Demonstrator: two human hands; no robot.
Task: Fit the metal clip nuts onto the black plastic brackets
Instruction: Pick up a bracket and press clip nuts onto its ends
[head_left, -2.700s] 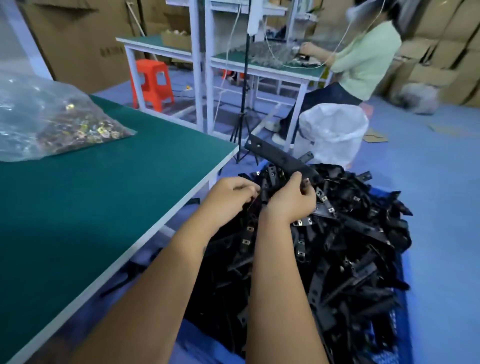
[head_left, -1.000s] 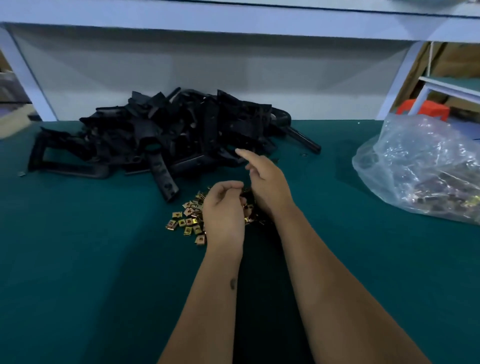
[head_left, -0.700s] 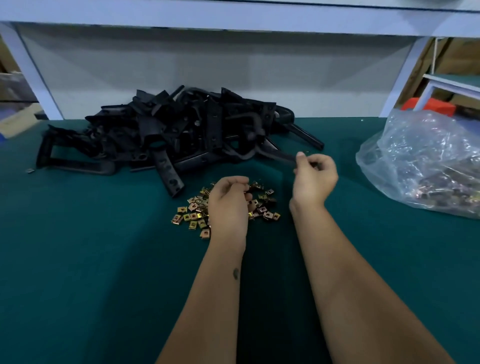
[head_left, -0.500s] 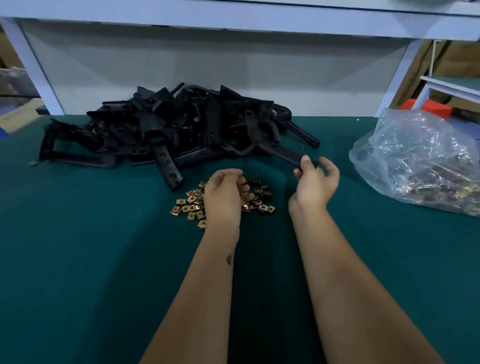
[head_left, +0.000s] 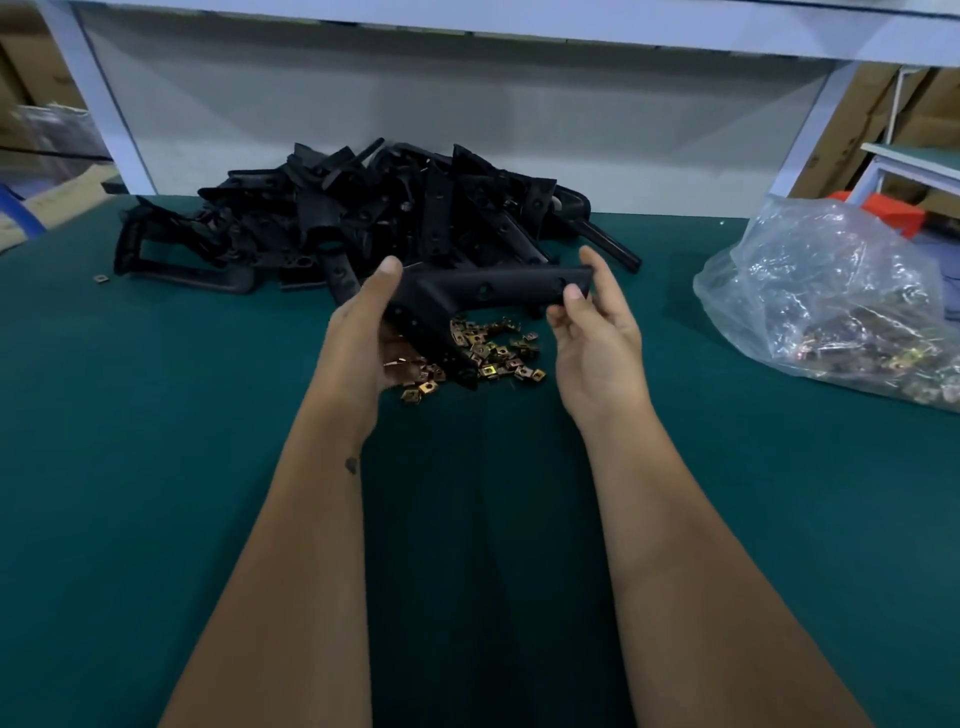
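Note:
I hold one black plastic bracket above the table, its long arm level and a shorter arm slanting down. My left hand grips its left end, thumb on top. My right hand pinches its right end between thumb and fingers. Under the bracket lies a loose heap of brass-coloured clip nuts on the green mat. A big pile of black brackets lies behind, at the back of the table.
A clear plastic bag of clip nuts lies at the right on the green table. One stray nut sits at the far left. White frame posts and a grey back panel close off the rear.
My right hand has pulled one bracket out of the pile and lifted it over the nuts. My left hand has left the nuts and taken the bracket's other end.

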